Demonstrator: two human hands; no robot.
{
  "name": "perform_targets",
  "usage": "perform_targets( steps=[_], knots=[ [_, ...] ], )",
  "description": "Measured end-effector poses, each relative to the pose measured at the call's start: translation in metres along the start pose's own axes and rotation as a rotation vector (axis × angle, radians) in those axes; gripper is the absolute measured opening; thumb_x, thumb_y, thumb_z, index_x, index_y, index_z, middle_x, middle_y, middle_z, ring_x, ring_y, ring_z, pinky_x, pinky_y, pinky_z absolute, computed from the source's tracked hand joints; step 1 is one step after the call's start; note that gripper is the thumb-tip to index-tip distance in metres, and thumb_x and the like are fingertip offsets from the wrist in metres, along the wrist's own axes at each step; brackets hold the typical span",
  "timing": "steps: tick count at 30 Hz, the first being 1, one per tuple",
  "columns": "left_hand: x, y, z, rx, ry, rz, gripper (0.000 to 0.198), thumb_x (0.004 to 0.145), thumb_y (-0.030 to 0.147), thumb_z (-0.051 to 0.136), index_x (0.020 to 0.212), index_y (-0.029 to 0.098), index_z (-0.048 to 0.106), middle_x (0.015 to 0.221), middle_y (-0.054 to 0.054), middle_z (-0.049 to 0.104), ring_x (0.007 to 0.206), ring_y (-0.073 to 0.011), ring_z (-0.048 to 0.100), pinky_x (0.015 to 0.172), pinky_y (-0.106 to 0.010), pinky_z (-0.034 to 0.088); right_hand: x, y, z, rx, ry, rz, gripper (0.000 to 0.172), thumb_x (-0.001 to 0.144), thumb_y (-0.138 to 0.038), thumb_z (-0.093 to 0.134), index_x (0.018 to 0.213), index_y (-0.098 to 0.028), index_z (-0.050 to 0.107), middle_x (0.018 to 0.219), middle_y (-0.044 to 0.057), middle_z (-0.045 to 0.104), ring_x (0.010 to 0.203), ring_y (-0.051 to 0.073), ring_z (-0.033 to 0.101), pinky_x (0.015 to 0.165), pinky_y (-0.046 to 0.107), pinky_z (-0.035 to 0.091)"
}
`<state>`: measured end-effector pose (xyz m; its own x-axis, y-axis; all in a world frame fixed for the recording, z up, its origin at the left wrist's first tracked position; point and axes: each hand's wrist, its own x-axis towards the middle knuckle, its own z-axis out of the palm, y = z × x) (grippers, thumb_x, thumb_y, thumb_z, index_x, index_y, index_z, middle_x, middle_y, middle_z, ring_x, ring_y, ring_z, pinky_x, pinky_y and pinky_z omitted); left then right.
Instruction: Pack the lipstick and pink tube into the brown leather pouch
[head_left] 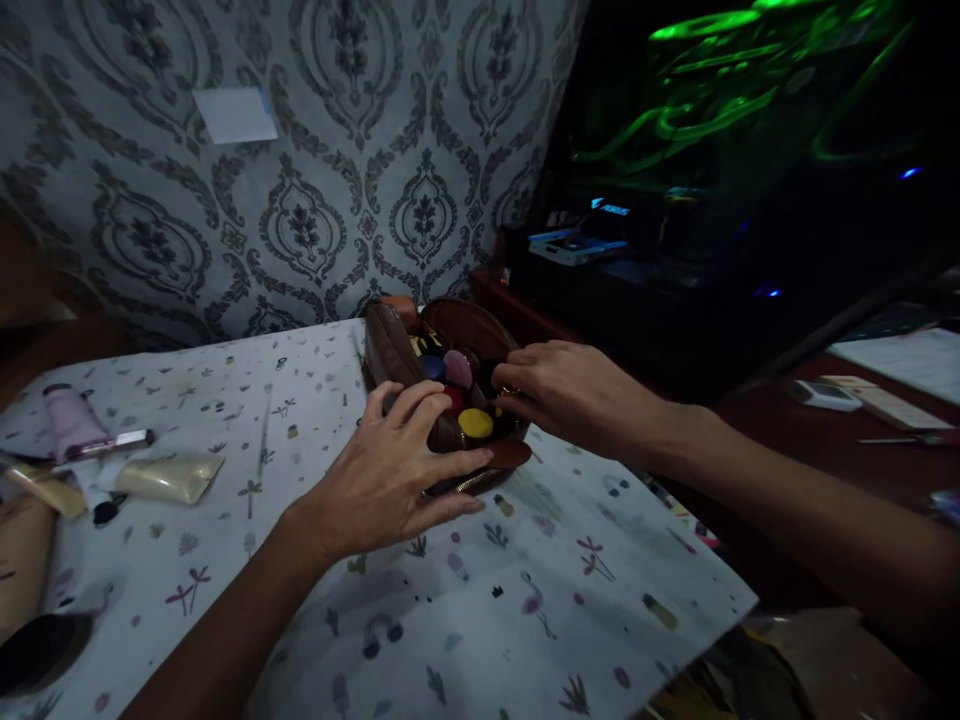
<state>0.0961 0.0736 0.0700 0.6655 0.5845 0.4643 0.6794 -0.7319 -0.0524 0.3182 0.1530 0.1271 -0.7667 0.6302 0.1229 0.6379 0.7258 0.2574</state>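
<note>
A brown zippered pouch [388, 341] lies unzipped on the patterned table cover, its lid folded back toward the wall. Inside are a round yellow item [476, 423], a pink round item [458, 369], a blue one [433, 366] and other small things. My left hand [405, 460] grips the near left side of the pouch, fingers over its rim and thumb side by the zipper. At the right side of the opening, my right hand [559, 385] reaches in with bent, closed fingers. Its fingertips are partly hidden, so what they pinch cannot be made out.
On the left lie a pale pink tube [73, 422], a cream tube [171, 479], a slim tube [112, 444] and a dark oval object [43, 650]. A dark computer case [720, 230] with green lights stands at right. The table cover's edge [716, 635] is nearby.
</note>
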Motion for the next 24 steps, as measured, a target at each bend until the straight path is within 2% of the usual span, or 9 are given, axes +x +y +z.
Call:
perform_targets(
  steps=[8,15,24],
  knots=[
    [-0.0005,-0.0007,0.0004,-0.013,-0.006,-0.003,0.038,0.1,0.049,0.048,0.131,0.033,0.062,0.135,-0.017,0.051,0.136,-0.0366,0.04,0.105,-0.062,0.032,0.0039,-0.0003,0.0019,-0.075,-0.16,0.023,0.017,0.094,-0.017,0.054,0.091,-0.018,0.071,0.09,0.006,0.067,0.075,0.016,0.061,0.056,0.029,0.026],
    [-0.0007,-0.0012,0.0019,-0.029,0.018,0.0,0.039,0.099,0.05,0.047,0.13,0.031,0.063,0.134,-0.018,0.051,0.135,-0.0385,0.041,0.105,-0.064,0.031,0.0026,0.0014,0.0071,-0.044,-0.062,0.062,0.012,0.094,-0.016,0.052,0.102,-0.017,0.059,0.086,0.003,0.068,0.068,0.013,0.059,0.052,0.028,0.02],
    [-0.0015,-0.0012,0.0041,-0.04,0.026,-0.011,0.038,0.099,0.05,0.049,0.129,0.032,0.063,0.134,-0.016,0.051,0.136,-0.0383,0.04,0.107,-0.063,0.031,0.0063,-0.001,0.0008,-0.071,-0.119,0.045,0.013,0.091,-0.013,0.053,0.09,-0.017,0.065,0.085,0.005,0.068,0.067,0.014,0.059,0.052,0.028,0.022]
  ],
)
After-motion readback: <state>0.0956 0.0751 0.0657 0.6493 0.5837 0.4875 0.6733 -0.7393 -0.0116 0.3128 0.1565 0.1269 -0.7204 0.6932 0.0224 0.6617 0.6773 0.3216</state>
